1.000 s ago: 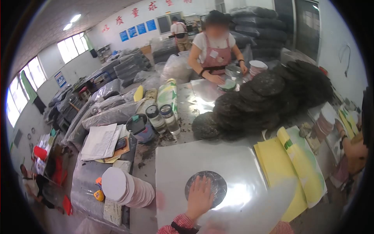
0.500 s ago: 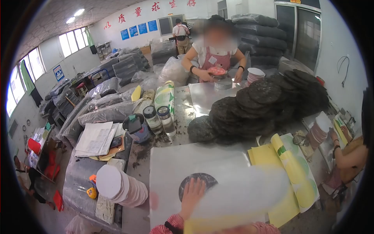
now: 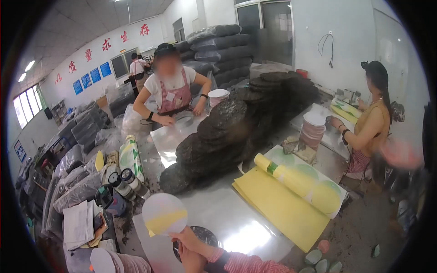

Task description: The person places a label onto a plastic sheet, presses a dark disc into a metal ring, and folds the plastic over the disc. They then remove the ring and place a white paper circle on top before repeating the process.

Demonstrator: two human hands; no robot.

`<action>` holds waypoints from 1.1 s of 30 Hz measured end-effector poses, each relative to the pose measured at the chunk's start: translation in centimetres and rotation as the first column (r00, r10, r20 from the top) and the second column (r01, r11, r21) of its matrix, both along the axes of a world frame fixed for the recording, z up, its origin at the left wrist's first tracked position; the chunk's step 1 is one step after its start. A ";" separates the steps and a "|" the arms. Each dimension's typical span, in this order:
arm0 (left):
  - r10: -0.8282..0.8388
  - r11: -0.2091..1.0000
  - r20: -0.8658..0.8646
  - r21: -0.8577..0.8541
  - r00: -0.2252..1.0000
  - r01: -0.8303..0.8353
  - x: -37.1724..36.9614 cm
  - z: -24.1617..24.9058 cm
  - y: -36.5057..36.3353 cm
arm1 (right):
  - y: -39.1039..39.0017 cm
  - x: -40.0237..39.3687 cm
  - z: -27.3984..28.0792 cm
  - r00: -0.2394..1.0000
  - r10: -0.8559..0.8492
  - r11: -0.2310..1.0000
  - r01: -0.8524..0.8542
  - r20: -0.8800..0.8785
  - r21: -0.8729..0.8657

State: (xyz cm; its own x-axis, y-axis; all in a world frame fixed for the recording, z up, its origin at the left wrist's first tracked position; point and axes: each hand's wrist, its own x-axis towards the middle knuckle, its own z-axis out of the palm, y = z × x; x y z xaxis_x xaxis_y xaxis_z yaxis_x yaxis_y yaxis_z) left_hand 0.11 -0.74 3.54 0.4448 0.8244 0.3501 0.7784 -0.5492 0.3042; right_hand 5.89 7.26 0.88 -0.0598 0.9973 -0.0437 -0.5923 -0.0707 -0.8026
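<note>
So your right hand (image 3: pixel 193 240) has the pale disc (image 3: pixel 165 202) pinched at its lower right edge, fingers closed on it. Your left hand (image 3: pixel 192 261) is just below and overlaps the right one from this angle; can't tell if it's gripping anything or if the two actually touch.

The disc is up off the surface (image 3: pixel 126 230), leaning up and to the left from your fingertips, with its flat face toward you. It's basically round so there's no real long axis, but the yellow band across its lower half runs on a slant, low on the left and higher on the right.

Under your hands there's a black round piece (image 3: pixel 208 234), mostly covered by them, lying flat on the shiny sheet (image 3: pixel 227 204). To the right of that you've got yellow sheets (image 3: pixel 282 211) and a yellow roll (image 3: pixel 291 179), the roll's length going from upper left down to lower right.

A stack of pale rounds (image 3: pixel 123 264) is at your lower left, with papers (image 3: pixel 77 223) and two jars (image 3: pixel 125 182) farther up that side. Past the shiny sheet is a big dark heap (image 3: pixel 218 123) of round pieces, one co-worker (image 3: pixel 172 91) behind it and another (image 3: pixel 371 116) over on the right.
</note>
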 end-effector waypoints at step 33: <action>0.106 0.972 0.141 0.192 0.984 -0.132 -10.4 5.8 4.7 | -1.9 1.1 1.1 0.940 0.087 0.970 -0.155 0.330 0.186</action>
State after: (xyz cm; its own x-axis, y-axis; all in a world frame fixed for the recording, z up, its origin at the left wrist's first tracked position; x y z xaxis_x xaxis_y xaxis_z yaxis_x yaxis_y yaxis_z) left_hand -10.27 3.98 9.38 0.2878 0.7761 0.5611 0.8033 -0.5146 0.2997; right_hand 7.01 5.41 1.94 -0.1975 0.9722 0.1255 -0.3015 0.0615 -0.9515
